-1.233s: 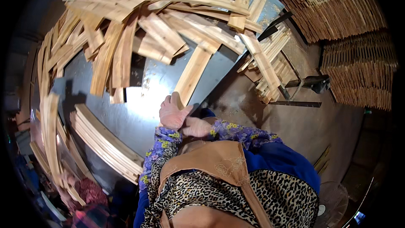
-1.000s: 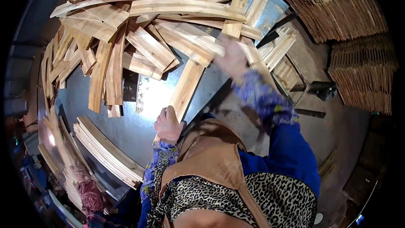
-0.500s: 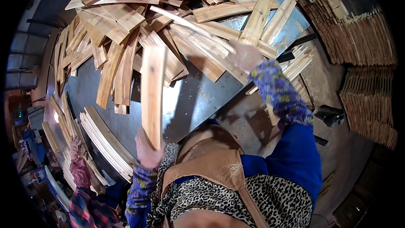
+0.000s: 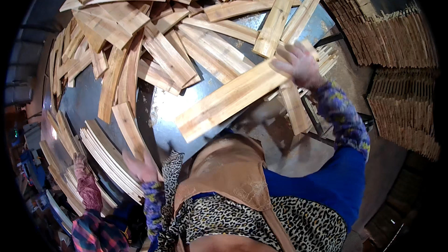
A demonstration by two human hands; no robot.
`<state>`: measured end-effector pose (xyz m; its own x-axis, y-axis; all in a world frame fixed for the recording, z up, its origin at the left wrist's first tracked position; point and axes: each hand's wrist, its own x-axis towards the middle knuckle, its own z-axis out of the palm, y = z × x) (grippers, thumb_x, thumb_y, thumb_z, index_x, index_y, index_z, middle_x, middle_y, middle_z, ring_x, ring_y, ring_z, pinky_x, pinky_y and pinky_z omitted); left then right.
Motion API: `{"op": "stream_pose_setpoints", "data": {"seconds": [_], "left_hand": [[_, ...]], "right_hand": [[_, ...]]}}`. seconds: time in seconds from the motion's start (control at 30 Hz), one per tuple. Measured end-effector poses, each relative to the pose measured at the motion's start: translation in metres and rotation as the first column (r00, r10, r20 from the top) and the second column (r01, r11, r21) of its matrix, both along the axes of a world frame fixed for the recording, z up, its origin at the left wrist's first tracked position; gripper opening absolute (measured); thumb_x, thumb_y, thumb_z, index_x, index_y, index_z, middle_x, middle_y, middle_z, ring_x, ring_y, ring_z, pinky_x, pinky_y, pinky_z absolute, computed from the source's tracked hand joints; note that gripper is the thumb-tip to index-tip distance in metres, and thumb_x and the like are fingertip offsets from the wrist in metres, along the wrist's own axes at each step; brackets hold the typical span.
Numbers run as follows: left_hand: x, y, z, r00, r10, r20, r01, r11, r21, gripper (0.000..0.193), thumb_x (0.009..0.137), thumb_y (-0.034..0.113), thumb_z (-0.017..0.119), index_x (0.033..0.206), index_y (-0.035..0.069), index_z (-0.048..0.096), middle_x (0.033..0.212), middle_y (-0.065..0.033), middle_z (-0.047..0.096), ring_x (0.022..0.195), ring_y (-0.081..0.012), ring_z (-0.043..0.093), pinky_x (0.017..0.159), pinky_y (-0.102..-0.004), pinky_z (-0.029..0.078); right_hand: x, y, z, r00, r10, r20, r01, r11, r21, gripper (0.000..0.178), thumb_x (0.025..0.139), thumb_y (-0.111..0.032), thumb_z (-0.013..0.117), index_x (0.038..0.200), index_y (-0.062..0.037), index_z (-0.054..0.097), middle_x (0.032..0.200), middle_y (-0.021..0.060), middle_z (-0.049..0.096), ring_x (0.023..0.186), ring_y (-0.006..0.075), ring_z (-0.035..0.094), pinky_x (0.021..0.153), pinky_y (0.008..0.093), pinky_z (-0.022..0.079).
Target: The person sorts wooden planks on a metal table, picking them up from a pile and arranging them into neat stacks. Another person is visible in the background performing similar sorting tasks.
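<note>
My right hand (image 4: 298, 65) lies over the right end of a broad, pale wooden slat (image 4: 228, 95), its fingers across the top face. That slat slants over the near edge of the metal table (image 4: 170, 107), its other end toward my body. At the left, my left hand (image 4: 142, 165) is open, fingers stretched out, beside the lower end of a curved wooden slat (image 4: 130, 130). This slat leans next to a neat row of stacked slats (image 4: 109, 161). The left hand is slightly blurred.
A loose heap of slats (image 4: 112, 23) covers the far table. Tall stacks of slats (image 4: 382, 32) stand at the right. Another slat (image 4: 295, 107) and a thin bundle (image 4: 326, 60) lie beyond the table's right edge. A co-worker's gloved hand (image 4: 80, 165) touches slats at lower left.
My left hand has moved left and let go of the slat it held upright. My right hand has moved right, bringing its slat toward me and turning its broad face up.
</note>
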<state>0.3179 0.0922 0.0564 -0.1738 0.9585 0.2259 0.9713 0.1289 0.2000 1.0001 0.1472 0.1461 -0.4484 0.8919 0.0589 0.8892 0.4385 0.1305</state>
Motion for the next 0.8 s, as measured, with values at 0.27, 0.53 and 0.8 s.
{"op": "stream_pose_setpoints", "data": {"seconds": [0.27,0.53,0.8], "left_hand": [[0.219,0.078,0.077,0.388,0.482,0.786,0.855,0.13,-0.502,0.071,0.092,0.026,0.085,0.15,-0.004,0.06,0.133,-0.017,0.074,0.119,-0.0245,0.07,0.107,-0.0353,0.054],[0.232,0.065,0.034,0.237,0.486,0.841,0.658,0.557,-0.507,0.066,0.092,0.008,0.075,0.154,-0.002,0.054,0.127,-0.0121,0.074,0.11,-0.0218,0.071,0.099,-0.0363,0.059],[0.245,0.068,-0.016,-0.252,0.598,0.761,0.717,0.643,-0.268,0.068,0.092,0.015,0.078,0.153,-0.002,0.055,0.13,-0.0121,0.072,0.114,-0.0239,0.071,0.103,-0.0369,0.058]], "right_hand": [[-0.076,0.12,-0.045,0.978,-0.175,0.114,0.169,0.984,0.064,0.078,0.085,-0.03,0.075,0.16,-0.0296,0.052,0.162,0.0204,0.052,0.147,0.0383,0.052,0.126,0.0552,0.039],[-0.035,0.162,-0.071,0.111,-0.977,-0.184,0.856,0.188,-0.482,0.103,0.086,-0.038,0.083,0.169,-0.0038,0.032,0.162,0.0312,0.049,0.145,0.0388,0.055,0.121,0.0507,0.047],[-0.239,-0.038,-0.078,0.001,-0.631,-0.775,0.359,0.724,-0.589,0.092,0.096,-0.022,0.081,0.17,-0.0008,0.031,0.169,0.0291,0.039,0.154,0.0428,0.044,0.13,0.0501,0.035]]}}
